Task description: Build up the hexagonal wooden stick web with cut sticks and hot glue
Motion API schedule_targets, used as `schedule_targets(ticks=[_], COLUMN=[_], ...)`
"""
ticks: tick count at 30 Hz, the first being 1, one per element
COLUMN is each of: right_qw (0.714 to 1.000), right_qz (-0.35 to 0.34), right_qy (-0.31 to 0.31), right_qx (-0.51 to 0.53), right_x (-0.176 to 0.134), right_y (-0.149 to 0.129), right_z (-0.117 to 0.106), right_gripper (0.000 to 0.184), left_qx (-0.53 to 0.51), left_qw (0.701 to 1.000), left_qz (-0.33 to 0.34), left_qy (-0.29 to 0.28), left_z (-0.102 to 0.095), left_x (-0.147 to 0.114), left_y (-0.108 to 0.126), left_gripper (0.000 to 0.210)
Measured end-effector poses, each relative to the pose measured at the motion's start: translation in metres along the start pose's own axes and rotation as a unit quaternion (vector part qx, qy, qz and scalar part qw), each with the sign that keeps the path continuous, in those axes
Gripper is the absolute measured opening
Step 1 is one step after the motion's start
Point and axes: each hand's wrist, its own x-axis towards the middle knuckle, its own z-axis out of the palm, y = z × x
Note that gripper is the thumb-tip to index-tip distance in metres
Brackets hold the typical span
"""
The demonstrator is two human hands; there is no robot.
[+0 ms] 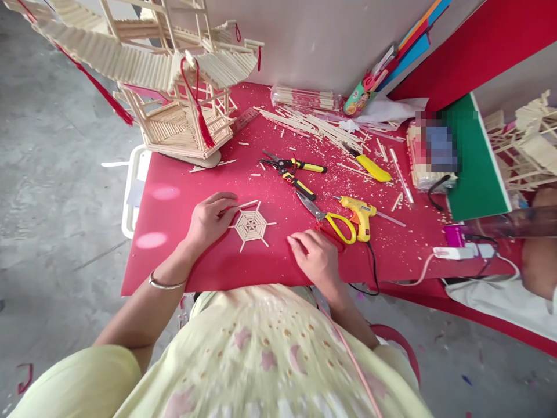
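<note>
On the red table lies a small web-shaped piece of thin wooden sticks [251, 226], a hexagon with spokes poking past its rim. My left hand [212, 218] is at its upper left, thumb and forefinger closed at the end of a short wooden stick [249, 204] along the piece's top side. To the right of the web, apart from it, my right hand [317, 255] rests by the table's front edge, fingers loosely bent and holding nothing. Yellow-handled scissors [342, 225] lie just beyond it, beside a yellow glue gun [360, 213] with a black cord.
A stick-built pavilion with red tassels [187, 116] stands at the back left. Pliers [300, 168], a yellow utility knife [372, 166] and loose sticks [313, 128] lie behind. A power strip [456, 252] sits at right, near another person's arm [539, 249].
</note>
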Motion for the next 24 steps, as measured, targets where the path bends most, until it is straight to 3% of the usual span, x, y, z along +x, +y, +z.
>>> schedule_targets(ticks=[7, 11, 15, 24], right_qw=[0.996, 0.997, 0.998, 0.998], right_qz=[-0.074, -0.064, -0.049, -0.051], right_qy=[-0.051, -0.04, -0.033, -0.028], right_qx=[0.025, 0.02, 0.031, 0.036], right_x=[0.006, 0.005, 0.003, 0.004], right_y=[-0.026, -0.026, -0.023, -0.021], right_z=[0.026, 0.033, 0.035, 0.04], right_gripper=[0.022, 0.018, 0.016, 0.015], left_qx=[0.009, 0.019, 0.019, 0.069], left_qw=[0.999, 1.0, 0.998, 0.994], left_qz=[-0.005, 0.0, -0.005, -0.079], left_qy=[-0.03, -0.021, -0.053, -0.043], left_z=[-0.002, -0.004, -0.006, -0.008], left_x=[-0.002, -0.004, -0.005, -0.012], left_y=[0.001, -0.001, -0.001, 0.003], left_gripper=[0.021, 0.021, 0.022, 0.02])
